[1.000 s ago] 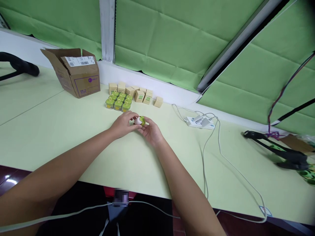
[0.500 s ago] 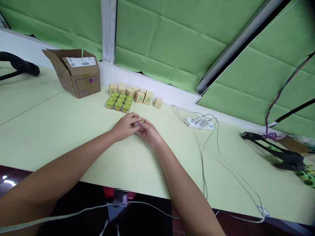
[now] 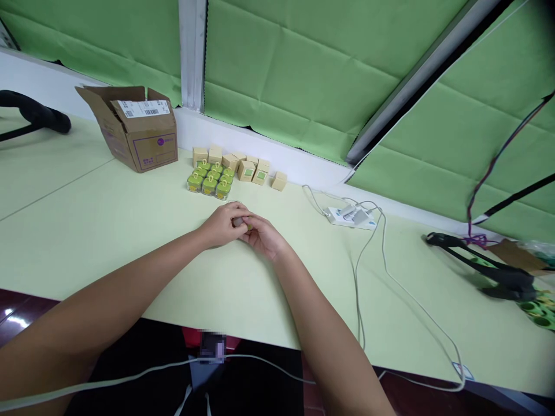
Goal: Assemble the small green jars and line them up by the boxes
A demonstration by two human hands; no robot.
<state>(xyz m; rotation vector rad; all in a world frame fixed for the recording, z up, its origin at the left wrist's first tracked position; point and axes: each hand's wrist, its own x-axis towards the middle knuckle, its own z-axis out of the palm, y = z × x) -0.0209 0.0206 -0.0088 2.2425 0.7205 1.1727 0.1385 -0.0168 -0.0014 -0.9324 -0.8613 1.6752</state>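
My left hand and my right hand meet over the pale table. Both are closed around a small greyish container with a bit of green, mostly hidden by the fingers. Beyond them stand several small clear jars with green lids and loop handles, packed together in rows. Behind and right of the jars are several small cardboard boxes, some with green labels; one box sits apart at the right.
An open carton stands at the back left. A white power strip with plugs lies right of centre, its cables running to the front edge. Black stands are at the far right; a black arm is far left.
Both hands remain around the small container, which has turned or shifted slightly in the fingers; its green part shows less and lower.
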